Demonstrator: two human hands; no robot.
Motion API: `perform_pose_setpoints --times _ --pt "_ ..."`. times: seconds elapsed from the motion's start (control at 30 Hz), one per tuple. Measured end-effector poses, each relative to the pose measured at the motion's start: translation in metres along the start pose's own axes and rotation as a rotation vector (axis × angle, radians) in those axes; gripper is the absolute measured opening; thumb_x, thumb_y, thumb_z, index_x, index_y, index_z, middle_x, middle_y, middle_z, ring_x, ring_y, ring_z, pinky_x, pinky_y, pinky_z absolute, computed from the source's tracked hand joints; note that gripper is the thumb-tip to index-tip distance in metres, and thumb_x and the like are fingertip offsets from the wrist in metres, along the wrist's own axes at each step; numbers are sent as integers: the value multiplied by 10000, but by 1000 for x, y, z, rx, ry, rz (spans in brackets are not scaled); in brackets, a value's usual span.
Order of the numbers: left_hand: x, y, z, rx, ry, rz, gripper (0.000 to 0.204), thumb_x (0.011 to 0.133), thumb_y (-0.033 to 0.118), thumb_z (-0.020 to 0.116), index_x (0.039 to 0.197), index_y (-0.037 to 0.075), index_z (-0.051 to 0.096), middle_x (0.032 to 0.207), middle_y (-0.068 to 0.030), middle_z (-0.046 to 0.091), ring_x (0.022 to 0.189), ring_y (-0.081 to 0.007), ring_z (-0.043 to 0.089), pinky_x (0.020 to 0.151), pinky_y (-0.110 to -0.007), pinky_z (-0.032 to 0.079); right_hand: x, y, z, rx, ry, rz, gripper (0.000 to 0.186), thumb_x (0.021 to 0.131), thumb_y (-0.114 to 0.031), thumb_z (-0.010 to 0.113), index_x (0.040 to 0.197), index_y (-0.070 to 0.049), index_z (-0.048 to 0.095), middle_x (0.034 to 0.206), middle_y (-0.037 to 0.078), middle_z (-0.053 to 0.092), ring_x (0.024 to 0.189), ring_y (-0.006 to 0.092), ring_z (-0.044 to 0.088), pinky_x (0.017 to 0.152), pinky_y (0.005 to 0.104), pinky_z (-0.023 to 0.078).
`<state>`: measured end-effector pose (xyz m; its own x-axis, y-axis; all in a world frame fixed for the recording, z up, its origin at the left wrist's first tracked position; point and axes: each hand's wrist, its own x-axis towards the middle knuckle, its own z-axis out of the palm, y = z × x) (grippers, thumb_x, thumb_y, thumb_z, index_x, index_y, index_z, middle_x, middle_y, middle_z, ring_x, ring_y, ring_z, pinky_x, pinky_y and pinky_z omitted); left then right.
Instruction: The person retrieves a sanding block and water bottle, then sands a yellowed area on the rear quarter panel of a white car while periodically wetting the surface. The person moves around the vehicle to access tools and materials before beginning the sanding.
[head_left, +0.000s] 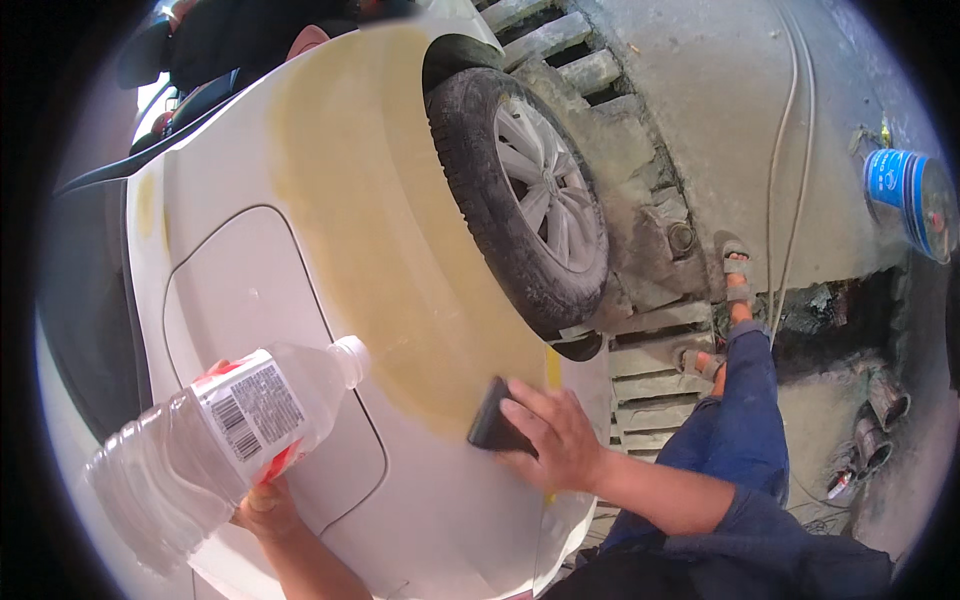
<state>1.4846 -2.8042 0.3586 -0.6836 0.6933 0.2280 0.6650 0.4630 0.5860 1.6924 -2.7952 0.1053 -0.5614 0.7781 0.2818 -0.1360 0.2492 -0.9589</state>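
A large clear plastic bottle (310, 395) with a white label is gripped in my left hand (268, 505), tilted so its white neck points up to the right over the car panel. My right hand (560, 435) is closed round a dark sanding block (497, 420), which lies against the white car body (450, 520) at the lower end of a yellowish filler patch (345, 190). That patch runs along the panel above the wheel (545, 190). Between the bottle and the wheel arch, part of the fuel flap outline shows; the bottle covers some of it.
Slotted drain covers (655, 355) run beside the wheel, and my sandalled feet stand at them. A hose (790, 150) crosses the concrete floor. At the far right sits a blue bucket (905, 200), above an open pit (840, 320) and several metal cans (872, 440).
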Motion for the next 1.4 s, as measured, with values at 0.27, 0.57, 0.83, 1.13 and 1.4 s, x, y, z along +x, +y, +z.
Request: perform_pose_setpoints --times 0.27,0.57,0.83,1.13,1.4 --pt "-5 -52 -67 -438 -311 78 796 889 308 698 1533 42 311 1512 -159 435 1339 -344 483 1117 -522 409 135 14 15 -51 130 -21 658 857 -270 745 1401 -38 456 1410 189 502 1205 378 510 1001 465 411" --pt "-2 -46 -61 -438 -90 39 770 912 341 651 1519 11 311 1482 -181 450 1322 -349 498 1115 -533 409 51 12 5 -18 85 -61 778 776 -228 795 1443 -68 428 1464 159 461 1174 345 526 942 453 428" --pt "7 -45 -56 -366 -45 114 747 913 340 636 1510 13 328 1458 -176 469 1306 -336 511 1101 -511 429 -3 14 7 26 0 -49 709 810 -257 767 1413 -49 458 1461 168 474 1177 359 523 982 453 411" --pt "10 -30 -22 -231 55 165 796 872 334 706 1509 33 336 1465 -150 471 1326 -331 493 1104 -511 432 163 29 14 -91 213 -118 633 829 -280 721 1357 -39 469 1334 172 509 1084 361 519 905 491 424" --pt "9 -16 -11 -106 -32 257 857 821 350 787 1494 41 356 1472 -136 467 1340 -332 478 1133 -512 404 19 -2 6 10 44 -39 699 806 -255 764 1413 -58 478 1474 172 456 1125 353 528 910 478 431"
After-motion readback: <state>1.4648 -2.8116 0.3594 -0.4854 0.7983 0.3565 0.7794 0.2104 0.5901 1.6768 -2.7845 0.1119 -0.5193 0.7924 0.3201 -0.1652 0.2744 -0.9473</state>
